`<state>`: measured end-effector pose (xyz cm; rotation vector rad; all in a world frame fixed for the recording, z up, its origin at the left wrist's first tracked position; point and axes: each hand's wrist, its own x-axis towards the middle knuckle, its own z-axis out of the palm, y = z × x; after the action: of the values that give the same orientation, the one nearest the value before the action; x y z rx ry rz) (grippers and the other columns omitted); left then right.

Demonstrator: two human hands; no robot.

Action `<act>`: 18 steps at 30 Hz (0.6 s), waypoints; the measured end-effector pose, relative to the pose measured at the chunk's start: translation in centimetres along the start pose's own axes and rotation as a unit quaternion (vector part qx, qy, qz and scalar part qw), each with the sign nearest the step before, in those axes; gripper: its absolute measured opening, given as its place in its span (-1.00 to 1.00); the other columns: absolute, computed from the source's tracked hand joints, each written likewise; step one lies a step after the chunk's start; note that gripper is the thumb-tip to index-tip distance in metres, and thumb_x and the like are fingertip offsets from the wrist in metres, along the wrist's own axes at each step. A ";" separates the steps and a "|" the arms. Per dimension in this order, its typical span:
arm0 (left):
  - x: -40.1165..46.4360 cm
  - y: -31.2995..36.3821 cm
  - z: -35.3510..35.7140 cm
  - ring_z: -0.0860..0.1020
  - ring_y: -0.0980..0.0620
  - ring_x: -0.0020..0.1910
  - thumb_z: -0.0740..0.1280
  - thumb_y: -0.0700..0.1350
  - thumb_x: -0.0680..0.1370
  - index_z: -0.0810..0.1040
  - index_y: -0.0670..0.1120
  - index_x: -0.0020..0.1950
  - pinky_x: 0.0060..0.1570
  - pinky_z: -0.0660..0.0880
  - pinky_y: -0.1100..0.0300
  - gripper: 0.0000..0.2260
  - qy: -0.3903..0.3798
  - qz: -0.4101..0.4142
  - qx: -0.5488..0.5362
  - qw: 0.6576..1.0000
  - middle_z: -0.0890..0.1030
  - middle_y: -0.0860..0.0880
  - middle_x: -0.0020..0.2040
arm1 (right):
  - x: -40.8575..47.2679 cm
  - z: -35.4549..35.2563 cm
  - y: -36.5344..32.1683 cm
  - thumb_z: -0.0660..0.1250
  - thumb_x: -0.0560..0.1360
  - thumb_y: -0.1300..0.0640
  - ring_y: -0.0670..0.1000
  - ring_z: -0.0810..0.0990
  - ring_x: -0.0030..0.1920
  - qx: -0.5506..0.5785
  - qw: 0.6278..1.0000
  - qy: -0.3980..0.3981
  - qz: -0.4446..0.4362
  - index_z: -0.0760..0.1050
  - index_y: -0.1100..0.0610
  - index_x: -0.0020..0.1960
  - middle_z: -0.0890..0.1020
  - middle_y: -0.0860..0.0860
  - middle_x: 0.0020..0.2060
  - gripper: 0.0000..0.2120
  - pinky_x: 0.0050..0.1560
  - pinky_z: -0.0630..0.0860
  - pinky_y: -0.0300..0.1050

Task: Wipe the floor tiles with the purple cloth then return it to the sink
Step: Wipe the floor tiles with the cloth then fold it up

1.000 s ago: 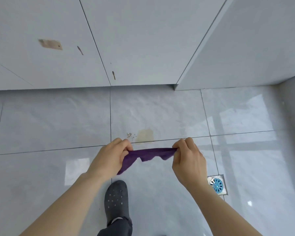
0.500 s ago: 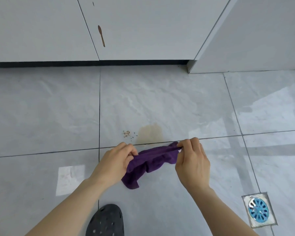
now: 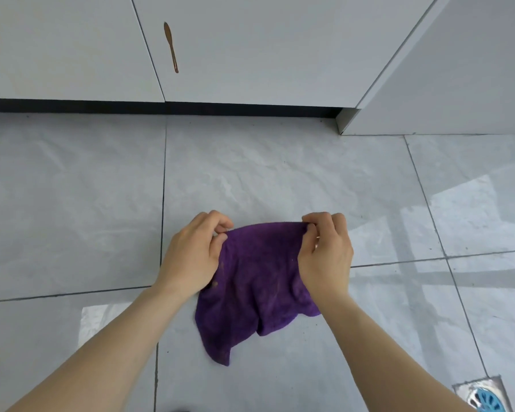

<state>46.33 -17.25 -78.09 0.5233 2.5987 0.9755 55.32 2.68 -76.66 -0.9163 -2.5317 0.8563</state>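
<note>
The purple cloth (image 3: 252,288) hangs spread out low over the grey floor tiles (image 3: 265,176), its lower edge resting on the floor. My left hand (image 3: 192,254) pinches its upper left corner and my right hand (image 3: 324,251) pinches its upper right corner. Small brown specks show on the cloth. The brown stain and crumbs seen earlier on the tile lie hidden behind the cloth. The sink is out of view.
White cabinet doors (image 3: 250,49) with a dark toe gap run along the far side; a brown drip mark (image 3: 171,47) streaks one door. A white panel (image 3: 458,84) stands at the right. A floor drain with a blue insert (image 3: 485,396) sits at the bottom right.
The view has dropped closer to the floor. The cloth, bunched between my hands before, is now opened out and lowered over the stained spot. My shoe has left the view.
</note>
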 end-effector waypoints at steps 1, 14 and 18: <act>0.3 -0.3 0.2 0.56 0.19 -0.02 0.27 -0.13 0.64 0.53 0.06 0.21 0.12 0.51 0.15 -0.82 0.011 0.002 0.010 1.000 0.57 0.13 0.13 | 0.1 0.5 -0.3 0.22 0.61 0.26 0.10 0.56 -0.21 -0.001 1.000 -0.006 0.000 0.54 0.08 0.16 0.51 0.01 0.03 -0.79 -0.14 0.56 0.11; -2.5 -9.5 1.3 0.01 0.00 0.69 -0.18 0.17 0.68 0.11 -0.02 0.67 0.64 0.00 -0.18 -0.41 0.034 -0.038 0.214 0.975 0.12 0.01 0.69 | -6.0 10.0 -2.7 -0.12 0.42 -0.64 0.26 -0.28 0.63 -0.263 0.946 -0.191 -0.008 -0.11 0.00 0.66 -0.15 0.19 0.65 0.03 0.50 -0.17 0.54; -2.2 -9.7 1.3 0.02 -0.01 0.69 -0.20 0.16 0.68 0.12 -0.03 0.67 0.65 0.00 -0.17 -0.41 0.029 -0.036 0.228 0.973 0.14 0.01 0.68 | -5.0 10.6 -2.2 -0.11 0.57 -0.48 0.21 -0.21 0.65 -0.272 0.944 -0.179 -0.049 -0.10 -0.07 0.66 -0.10 0.14 0.66 -0.20 0.56 -0.09 0.42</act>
<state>46.67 -24.25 -85.24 0.5063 2.8791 0.3683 53.00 -6.51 -83.82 -0.8222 -3.1883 0.3042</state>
